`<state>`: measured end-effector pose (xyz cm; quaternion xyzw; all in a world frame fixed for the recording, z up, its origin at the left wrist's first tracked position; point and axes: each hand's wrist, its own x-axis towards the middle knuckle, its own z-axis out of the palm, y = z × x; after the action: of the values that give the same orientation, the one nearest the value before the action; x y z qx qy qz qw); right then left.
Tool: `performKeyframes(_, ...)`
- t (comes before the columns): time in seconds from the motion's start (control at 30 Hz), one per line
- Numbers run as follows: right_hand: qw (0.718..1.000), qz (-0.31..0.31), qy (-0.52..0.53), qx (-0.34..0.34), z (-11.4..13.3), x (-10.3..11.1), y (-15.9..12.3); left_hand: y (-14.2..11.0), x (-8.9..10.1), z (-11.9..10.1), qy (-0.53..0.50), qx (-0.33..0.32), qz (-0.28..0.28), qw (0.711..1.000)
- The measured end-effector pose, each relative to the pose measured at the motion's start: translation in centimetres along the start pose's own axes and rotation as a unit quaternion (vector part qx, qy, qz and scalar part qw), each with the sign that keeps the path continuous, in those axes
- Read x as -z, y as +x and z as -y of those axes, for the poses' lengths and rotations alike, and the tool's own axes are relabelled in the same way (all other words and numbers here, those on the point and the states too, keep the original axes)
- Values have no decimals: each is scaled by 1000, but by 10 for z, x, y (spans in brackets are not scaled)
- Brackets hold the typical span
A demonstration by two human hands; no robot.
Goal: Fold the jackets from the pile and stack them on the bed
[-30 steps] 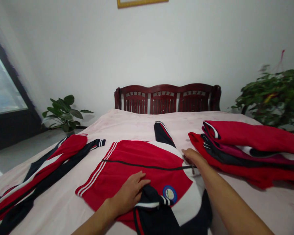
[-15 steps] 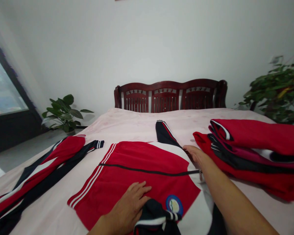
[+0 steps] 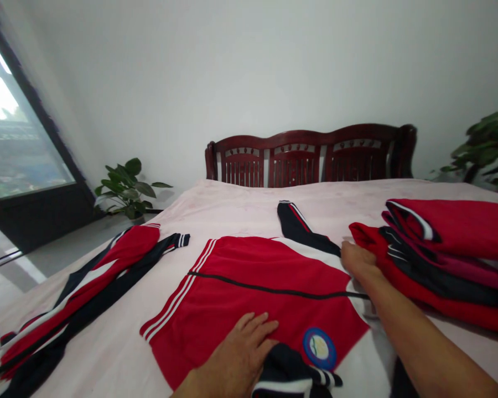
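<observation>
A red track jacket point(image 3: 249, 276) with white panels, white-striped hem and a dark zip lies spread on the bed. My left hand point(image 3: 243, 348) rests flat on its red front, fingers apart, next to a folded navy sleeve point(image 3: 290, 376) with a striped cuff. My right hand point(image 3: 357, 260) is closed on the jacket's far right edge, by the zip's end, with its fingers partly hidden. A round blue badge point(image 3: 319, 348) sits between the hands. Another navy sleeve point(image 3: 299, 221) stretches toward the headboard.
A folded stack of red and dark garments point(image 3: 452, 249) lies close to my right arm. Another striped jacket point(image 3: 91, 282) lies on the left of the pale pink bed point(image 3: 240, 204). Beyond stand a wooden headboard point(image 3: 311, 157) and potted plants point(image 3: 128, 193).
The view has swung left, so the whole scene sits further right. Both hands remain on the jacket, with no clear shift against it.
</observation>
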<state>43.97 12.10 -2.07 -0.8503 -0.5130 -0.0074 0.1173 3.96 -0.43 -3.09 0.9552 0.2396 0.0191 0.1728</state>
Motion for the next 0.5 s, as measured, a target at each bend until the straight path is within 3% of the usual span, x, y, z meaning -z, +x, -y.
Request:
performKeyframes(0.1, 999, -20, -30, 29, 22, 7, -17, -1, -1, 1, -33, 1, -22, 999)
performKeyframes(0.23, 987, -41, -50, 149, 43, 5, -63, -7, -9, 14, -54, 5, -94, 994)
performKeyframes(0.37, 963, -27, -67, 261, 26, -19, -111, -27, -15, 44, 47, 94, -142, 984)
performKeyframes(0.5, 955, -52, -64, 285, -1, -37, -124, -66, -11, 79, 132, 175, -162, 962)
